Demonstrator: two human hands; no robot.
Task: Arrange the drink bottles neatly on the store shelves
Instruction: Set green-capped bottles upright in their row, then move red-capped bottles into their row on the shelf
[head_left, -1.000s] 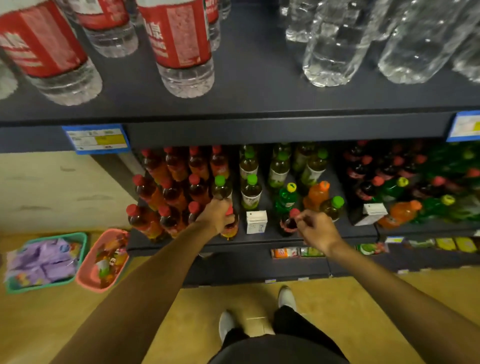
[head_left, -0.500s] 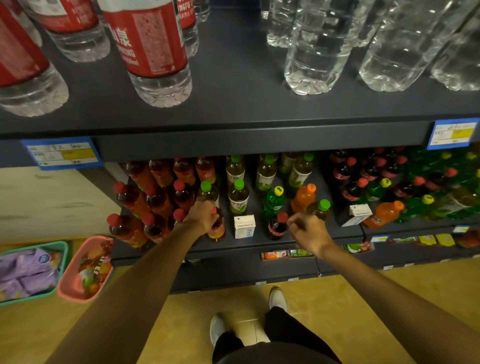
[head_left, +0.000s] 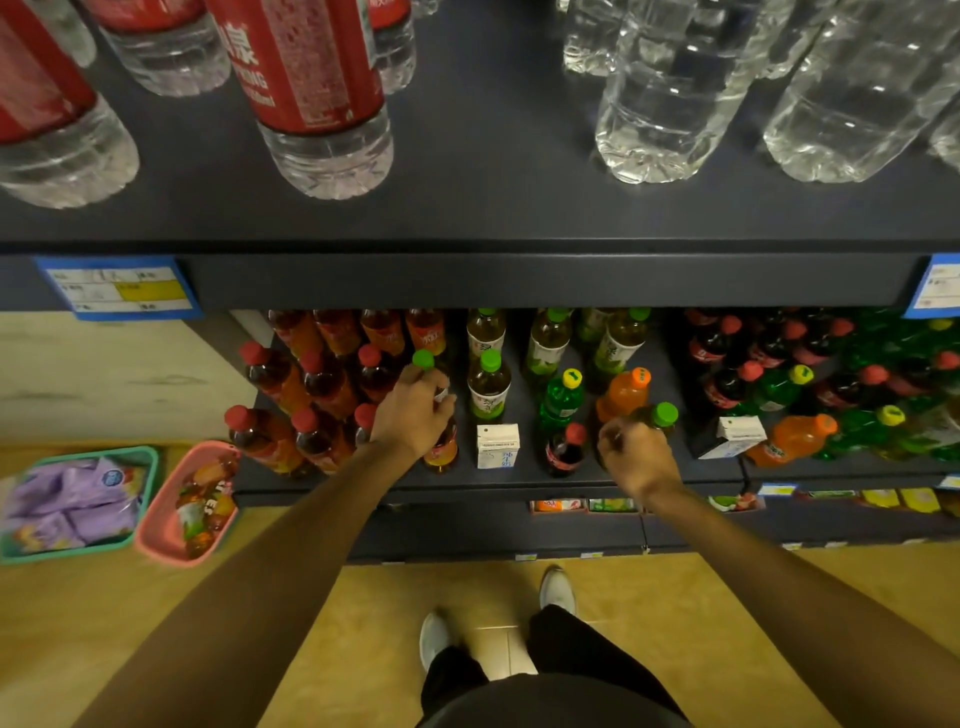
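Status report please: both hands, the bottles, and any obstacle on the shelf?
Left hand grips green-capped tea bottle. Right hand grips another green-capped bottle. Small white carton and red-capped cola bottle stand between them.

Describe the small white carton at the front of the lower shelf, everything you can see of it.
The small white carton looks like a paperboard drink box with a flat top and faint blue print on its front. It stands upright on the dark lower shelf near the front edge, between the left hand and a red-capped cola bottle. Neither hand touches it.
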